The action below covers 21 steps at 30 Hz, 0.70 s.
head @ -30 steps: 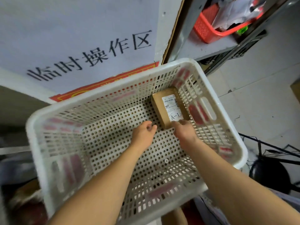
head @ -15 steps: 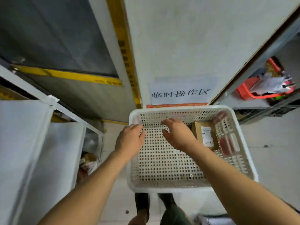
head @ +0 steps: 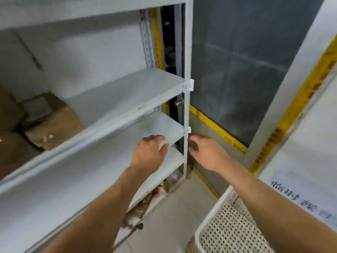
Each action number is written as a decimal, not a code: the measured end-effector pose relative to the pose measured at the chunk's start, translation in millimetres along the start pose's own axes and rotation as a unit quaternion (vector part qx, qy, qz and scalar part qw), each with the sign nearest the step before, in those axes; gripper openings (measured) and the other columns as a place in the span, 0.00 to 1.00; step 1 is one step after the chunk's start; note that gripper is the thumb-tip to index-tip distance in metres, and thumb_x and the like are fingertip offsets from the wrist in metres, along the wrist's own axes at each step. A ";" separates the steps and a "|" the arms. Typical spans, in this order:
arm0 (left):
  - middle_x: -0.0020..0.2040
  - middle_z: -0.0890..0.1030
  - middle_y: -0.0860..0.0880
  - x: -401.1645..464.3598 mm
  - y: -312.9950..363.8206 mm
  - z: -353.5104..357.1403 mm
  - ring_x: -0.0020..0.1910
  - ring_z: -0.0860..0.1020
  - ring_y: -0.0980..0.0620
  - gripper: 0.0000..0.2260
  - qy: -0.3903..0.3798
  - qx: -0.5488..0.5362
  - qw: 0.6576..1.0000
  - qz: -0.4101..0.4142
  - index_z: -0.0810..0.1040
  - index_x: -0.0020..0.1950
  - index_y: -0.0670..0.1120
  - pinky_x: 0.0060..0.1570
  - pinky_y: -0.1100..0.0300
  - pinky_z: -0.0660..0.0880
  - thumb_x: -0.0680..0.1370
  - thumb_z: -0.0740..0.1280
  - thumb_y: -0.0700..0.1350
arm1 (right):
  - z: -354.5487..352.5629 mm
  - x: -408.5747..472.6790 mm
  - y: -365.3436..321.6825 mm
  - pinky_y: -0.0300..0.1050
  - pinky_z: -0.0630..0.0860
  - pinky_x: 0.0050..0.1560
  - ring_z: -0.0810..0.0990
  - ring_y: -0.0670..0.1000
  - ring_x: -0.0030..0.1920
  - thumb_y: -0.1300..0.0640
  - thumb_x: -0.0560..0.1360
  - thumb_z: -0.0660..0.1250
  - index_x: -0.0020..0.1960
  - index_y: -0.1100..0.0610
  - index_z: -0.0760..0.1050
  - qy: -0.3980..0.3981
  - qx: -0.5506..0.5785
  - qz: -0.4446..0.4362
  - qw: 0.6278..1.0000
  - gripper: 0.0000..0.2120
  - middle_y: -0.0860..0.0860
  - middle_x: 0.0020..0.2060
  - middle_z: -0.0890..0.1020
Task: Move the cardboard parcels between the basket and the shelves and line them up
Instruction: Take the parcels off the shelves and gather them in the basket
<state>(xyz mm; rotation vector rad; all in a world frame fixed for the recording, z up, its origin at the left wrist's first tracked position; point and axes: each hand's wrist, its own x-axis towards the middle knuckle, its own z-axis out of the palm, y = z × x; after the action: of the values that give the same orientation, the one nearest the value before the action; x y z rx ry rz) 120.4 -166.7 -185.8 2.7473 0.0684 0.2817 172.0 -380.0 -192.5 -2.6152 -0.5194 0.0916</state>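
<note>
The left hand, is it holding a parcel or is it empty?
Empty. The left hand hangs with loosely curled fingers in front of the white shelf, and no parcel shows in it.
</note>
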 end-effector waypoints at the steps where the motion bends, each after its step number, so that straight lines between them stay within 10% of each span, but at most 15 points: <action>1: 0.69 0.80 0.47 -7.1 -15.4 -19.0 0.66 0.78 0.43 0.18 0.014 0.006 1.000 -0.021 0.77 0.72 0.51 0.63 0.48 0.76 0.84 0.63 0.55 | 0.1 8.8 -22.4 0.50 0.79 0.59 0.81 0.57 0.62 0.49 0.82 0.66 0.70 0.52 0.77 -0.005 0.006 -0.031 0.999 0.17 0.54 0.65 0.81; 12: 0.56 0.84 0.45 -91.3 -169.3 -167.1 0.52 0.82 0.39 0.12 0.235 0.056 0.958 -0.154 0.83 0.61 0.45 0.48 0.50 0.79 0.80 0.70 0.49 | 35.1 75.7 -256.8 0.50 0.75 0.66 0.79 0.53 0.67 0.53 0.82 0.70 0.71 0.54 0.77 -0.024 0.070 -0.262 0.962 0.18 0.51 0.66 0.81; 21: 0.52 0.81 0.49 -107.5 -222.5 -195.1 0.46 0.80 0.47 0.07 0.342 0.043 0.917 -0.202 0.81 0.57 0.48 0.42 0.55 0.76 0.82 0.68 0.48 | 68.3 112.8 -351.2 0.51 0.74 0.70 0.74 0.53 0.72 0.43 0.82 0.67 0.77 0.48 0.70 0.014 0.148 -0.257 0.955 0.25 0.50 0.71 0.76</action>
<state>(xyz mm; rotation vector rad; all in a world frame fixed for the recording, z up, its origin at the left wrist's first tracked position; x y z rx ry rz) -26.9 101.3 -111.5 2.4936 0.8314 1.1143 144.9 -20.5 -88.8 -2.1153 -1.0686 -0.0364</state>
